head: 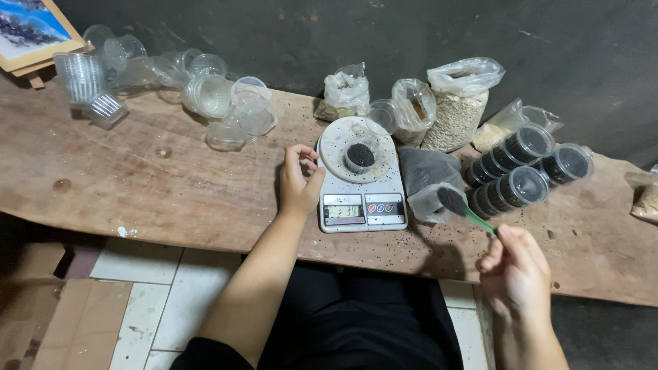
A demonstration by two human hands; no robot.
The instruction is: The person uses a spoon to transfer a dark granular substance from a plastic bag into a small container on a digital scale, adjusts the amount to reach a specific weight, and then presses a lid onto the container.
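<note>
While the left hand (299, 181) rests on the tabletop (171, 185) against the left side of the kitchen scale (361, 185), fingers loosely curled and holding nothing, the right hand (515, 270) pinches the green handle of a small spoon (462, 209) heaped with fine black seeds. Spoon bowl hovers over the open bag of black seeds (425, 179), just right of the scale. A small clear cup (360, 156) sits on the scale plate, centre frame, partly filled with the same seeds. Step looks like portioning by weight: scooping and topping up the cup. Next move would likely need a steady carry leftward and a gentle tip over the cup. Right forearm enters from lower right, wrist raised. Filled, lidded cups (524, 168) lie stacked right of the bag; empty cups (205, 96) lie upper left.
</note>
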